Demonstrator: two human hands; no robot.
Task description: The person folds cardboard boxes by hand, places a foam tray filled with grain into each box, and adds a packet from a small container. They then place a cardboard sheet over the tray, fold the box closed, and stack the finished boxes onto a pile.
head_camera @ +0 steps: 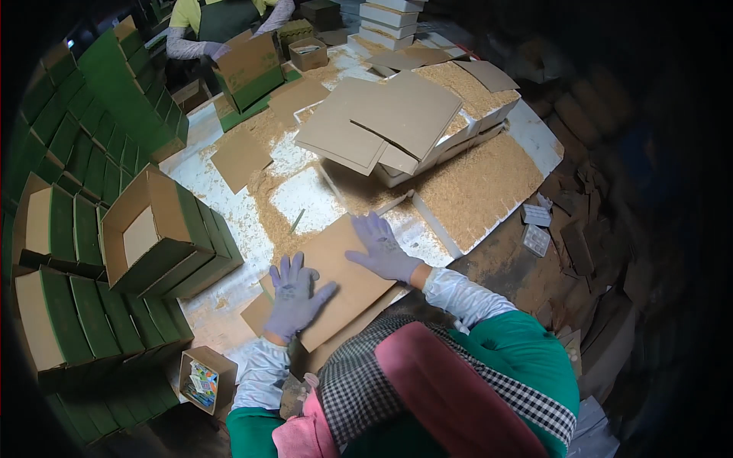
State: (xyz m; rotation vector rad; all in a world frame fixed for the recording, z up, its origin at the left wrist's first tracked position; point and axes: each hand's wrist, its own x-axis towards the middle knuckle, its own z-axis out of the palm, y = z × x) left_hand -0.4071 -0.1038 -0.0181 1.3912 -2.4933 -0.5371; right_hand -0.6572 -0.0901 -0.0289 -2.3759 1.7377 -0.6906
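Note:
Both hands wear light purple gloves. My left hand (296, 296) lies with spread fingers on the lower left part of a flat brown cardboard piece (338, 269). My right hand (385, 248) rests with its palm down on the upper right edge of the same piece. More cardboard shows beneath its lower edges; whether it is one box or loose sheets, I cannot tell. Beyond my hands, flat cardboard sheets (378, 114) lie on white trays filled with brown shavings (481, 183). A thin green strip (297, 221) lies just past the cardboard.
Green and brown cardboard boxes (172, 229) stand stacked at the left. A small box of colourful packets (200, 383) sits at the lower left. White trays (389, 23) are stacked at the far side. A co-worker (229, 28) handles a box (249, 68) across the table.

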